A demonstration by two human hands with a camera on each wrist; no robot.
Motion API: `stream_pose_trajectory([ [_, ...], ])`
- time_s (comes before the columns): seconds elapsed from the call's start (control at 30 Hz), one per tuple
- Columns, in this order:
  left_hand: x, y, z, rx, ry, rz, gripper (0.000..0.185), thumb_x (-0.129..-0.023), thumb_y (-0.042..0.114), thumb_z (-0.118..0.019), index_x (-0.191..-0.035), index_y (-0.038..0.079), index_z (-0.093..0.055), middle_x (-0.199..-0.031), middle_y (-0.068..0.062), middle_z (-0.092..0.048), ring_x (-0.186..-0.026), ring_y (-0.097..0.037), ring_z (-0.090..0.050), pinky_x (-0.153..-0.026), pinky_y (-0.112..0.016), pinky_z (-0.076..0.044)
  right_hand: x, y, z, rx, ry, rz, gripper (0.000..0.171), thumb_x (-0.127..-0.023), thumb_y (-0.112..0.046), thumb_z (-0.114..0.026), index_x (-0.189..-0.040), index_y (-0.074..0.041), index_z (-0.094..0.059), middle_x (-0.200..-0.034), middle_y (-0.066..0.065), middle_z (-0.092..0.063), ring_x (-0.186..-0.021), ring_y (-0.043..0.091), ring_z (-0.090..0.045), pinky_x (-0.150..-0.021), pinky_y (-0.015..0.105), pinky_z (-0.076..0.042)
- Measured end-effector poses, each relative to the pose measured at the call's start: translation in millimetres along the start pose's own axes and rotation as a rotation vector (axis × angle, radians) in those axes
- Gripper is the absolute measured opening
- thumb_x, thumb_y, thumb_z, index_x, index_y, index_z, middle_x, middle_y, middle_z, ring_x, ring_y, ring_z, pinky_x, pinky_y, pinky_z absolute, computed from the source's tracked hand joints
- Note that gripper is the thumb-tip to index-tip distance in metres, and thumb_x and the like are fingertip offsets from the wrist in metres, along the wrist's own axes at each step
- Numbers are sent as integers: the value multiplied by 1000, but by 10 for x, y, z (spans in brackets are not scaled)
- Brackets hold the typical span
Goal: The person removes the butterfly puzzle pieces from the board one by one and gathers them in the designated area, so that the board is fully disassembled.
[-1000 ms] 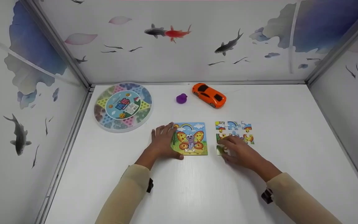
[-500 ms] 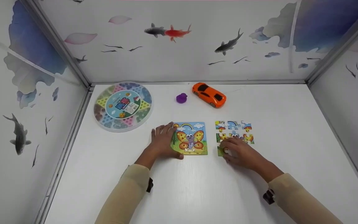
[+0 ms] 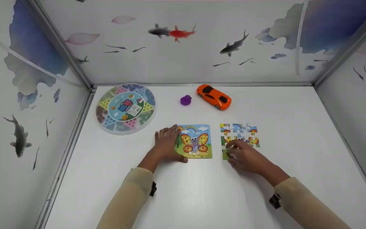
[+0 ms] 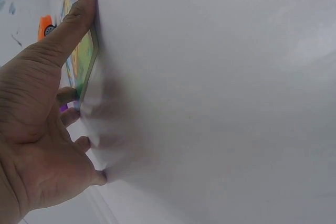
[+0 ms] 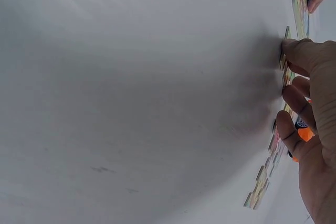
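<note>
In the head view, a butterfly puzzle board (image 3: 199,147) lies flat on the white table. My left hand (image 3: 166,145) rests at its left side, fingers spread, the thumb along the near edge and a fingertip by the far left corner. To the right, loose puzzle pieces (image 3: 238,128) lie in rows with small gaps. My right hand (image 3: 246,157) pinches a green puzzle piece (image 3: 225,155) at the near left of those rows, between thumb and index finger. That hand covers part of the near row. In the right wrist view, the thumb (image 5: 299,52) touches the piece's edge.
Farther back stand an orange toy car (image 3: 214,97) and a small purple toy duck (image 3: 185,100). A round board-game box (image 3: 125,108) lies at the back left. Walls with painted fish enclose the table (image 3: 195,197) at the back and sides.
The green piece under my right hand has shifted slightly right and nearer, and the right fingers have moved a little with it. My left hand has stayed on the board.
</note>
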State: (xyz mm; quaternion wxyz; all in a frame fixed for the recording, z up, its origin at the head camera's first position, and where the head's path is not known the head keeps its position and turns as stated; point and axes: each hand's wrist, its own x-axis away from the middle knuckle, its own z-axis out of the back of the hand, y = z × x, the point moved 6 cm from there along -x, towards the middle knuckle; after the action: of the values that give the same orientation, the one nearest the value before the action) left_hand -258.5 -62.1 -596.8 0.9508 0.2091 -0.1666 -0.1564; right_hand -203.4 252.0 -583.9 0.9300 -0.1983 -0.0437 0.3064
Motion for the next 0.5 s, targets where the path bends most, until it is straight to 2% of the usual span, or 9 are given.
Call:
stream_pose_trajectory([
  [0.23, 6, 2, 7, 2, -7, 14, 132, -73, 59, -100, -176, 17, -29, -187, -7, -17, -169, -43, -15, -136, -74, -6, -134, -114, 24, -21, 20, 1, 30, -98, -26, -87, -125, -15, -81, -137, 6, -65, -123, 22, -63, -106, 47, -62],
  [0.5, 9, 25, 14, -3, -2, 14, 130, -73, 59, -100, -175, 16, -31, -186, -7, -18, -169, -43, -16, -136, -74, -6, -527, -320, -42, -48, 0, -1, 37, -102, -31, -83, -135, -15, -79, -137, 4, -67, -128, 26, -64, -113, 52, -57],
])
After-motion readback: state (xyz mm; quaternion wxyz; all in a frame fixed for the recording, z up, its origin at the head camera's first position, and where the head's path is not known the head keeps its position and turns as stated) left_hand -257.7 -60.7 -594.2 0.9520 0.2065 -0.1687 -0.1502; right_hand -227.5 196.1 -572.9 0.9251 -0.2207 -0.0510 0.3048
